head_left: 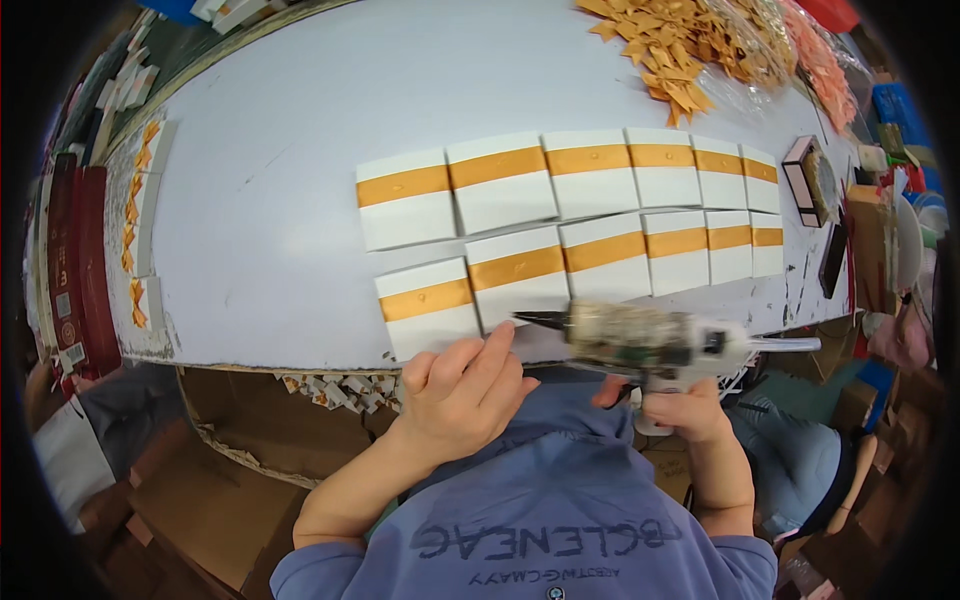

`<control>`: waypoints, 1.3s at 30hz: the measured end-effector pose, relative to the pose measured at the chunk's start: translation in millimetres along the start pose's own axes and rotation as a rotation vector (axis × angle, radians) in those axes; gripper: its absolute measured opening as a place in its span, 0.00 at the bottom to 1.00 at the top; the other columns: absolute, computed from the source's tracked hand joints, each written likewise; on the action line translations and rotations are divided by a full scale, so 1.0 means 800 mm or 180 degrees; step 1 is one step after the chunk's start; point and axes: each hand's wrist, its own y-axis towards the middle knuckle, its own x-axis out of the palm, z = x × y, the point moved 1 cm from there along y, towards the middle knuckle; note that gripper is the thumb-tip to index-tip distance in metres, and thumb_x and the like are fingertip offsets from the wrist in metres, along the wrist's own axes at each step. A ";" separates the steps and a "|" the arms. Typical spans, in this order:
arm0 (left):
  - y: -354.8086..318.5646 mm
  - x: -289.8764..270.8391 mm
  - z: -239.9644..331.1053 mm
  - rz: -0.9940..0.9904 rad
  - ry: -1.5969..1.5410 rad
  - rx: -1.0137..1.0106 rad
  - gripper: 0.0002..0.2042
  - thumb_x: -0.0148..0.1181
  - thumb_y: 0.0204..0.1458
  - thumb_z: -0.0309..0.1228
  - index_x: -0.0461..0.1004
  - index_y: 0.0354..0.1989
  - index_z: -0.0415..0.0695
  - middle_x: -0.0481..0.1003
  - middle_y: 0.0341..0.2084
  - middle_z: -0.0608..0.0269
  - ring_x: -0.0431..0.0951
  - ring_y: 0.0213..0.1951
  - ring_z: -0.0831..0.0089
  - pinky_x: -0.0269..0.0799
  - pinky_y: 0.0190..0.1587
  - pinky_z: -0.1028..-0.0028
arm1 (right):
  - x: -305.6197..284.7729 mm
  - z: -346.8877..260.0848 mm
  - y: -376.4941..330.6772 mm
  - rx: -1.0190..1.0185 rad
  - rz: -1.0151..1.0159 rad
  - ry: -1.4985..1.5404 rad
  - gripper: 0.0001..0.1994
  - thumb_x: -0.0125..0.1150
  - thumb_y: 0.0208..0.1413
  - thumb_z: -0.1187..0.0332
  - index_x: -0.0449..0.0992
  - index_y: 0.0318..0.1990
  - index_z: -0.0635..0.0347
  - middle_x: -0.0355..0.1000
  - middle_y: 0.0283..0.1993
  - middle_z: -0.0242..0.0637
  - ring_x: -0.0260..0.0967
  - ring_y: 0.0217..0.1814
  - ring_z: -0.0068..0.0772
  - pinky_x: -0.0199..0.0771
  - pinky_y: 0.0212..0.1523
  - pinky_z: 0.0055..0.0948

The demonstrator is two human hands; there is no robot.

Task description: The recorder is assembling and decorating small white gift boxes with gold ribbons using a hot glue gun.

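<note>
My right hand (690, 410) grips a hot glue gun (635, 340) by its handle, with a clear glue stick (785, 344) out of its back. The black nozzle points left, close to the index fingertip of my left hand (465, 390). That hand is empty, its index finger stretched out and the other fingers loosely bent, at the table's front edge. Beyond both hands, several white boxes (430, 335) stand in two rows, each with a gold ribbon band (515, 267) across it. Small glossy blobs show on many bands. The glue gun hides part of the front row.
A pile of gold ribbon bows (670, 50) lies at the far right, beside plastic bags. White boxes with bows (145, 230) line the left table edge. A small dark-edged box (805, 180) sits at right. Below the table is a cardboard box (270, 420). Another person (800, 470) is at right.
</note>
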 end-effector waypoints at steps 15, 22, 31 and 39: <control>0.070 0.034 0.039 -0.0139 0.0013 0.0660 0.14 0.62 0.35 0.42 0.72 0.28 0.49 0.71 0.47 0.64 0.63 0.42 0.72 0.49 0.43 0.71 | -0.079 0.009 -0.032 -0.0661 0.0618 0.0497 0.24 0.62 0.40 0.67 0.67 0.47 0.66 0.72 0.36 0.41 0.70 0.37 0.33 0.69 0.39 0.28; 0.102 0.065 0.074 -0.0273 0.0234 0.1031 0.15 0.62 0.34 0.42 0.71 0.28 0.48 0.71 0.46 0.64 0.63 0.41 0.72 0.49 0.43 0.72 | -0.119 0.029 -0.036 -0.0618 0.1331 -0.0121 0.14 0.59 0.47 0.71 0.69 0.42 0.64 0.70 0.32 0.33 0.67 0.33 0.20 0.66 0.33 0.18; 0.157 0.087 0.106 -0.0130 -0.0051 0.1336 0.09 0.52 0.45 0.40 0.68 0.29 0.50 0.72 0.41 0.66 0.63 0.40 0.76 0.52 0.41 0.74 | -0.166 0.025 -0.044 -0.1139 0.1451 0.0155 0.16 0.58 0.44 0.66 0.70 0.40 0.66 0.71 0.32 0.38 0.68 0.34 0.27 0.67 0.37 0.24; 0.168 0.099 0.127 -0.0502 0.0100 0.1448 0.19 0.63 0.30 0.48 0.68 0.28 0.50 0.68 0.48 0.61 0.62 0.42 0.70 0.51 0.43 0.70 | -0.181 0.030 -0.062 -0.1556 0.0971 0.0848 0.33 0.62 0.38 0.67 0.60 0.56 0.67 0.71 0.42 0.44 0.70 0.40 0.32 0.70 0.38 0.26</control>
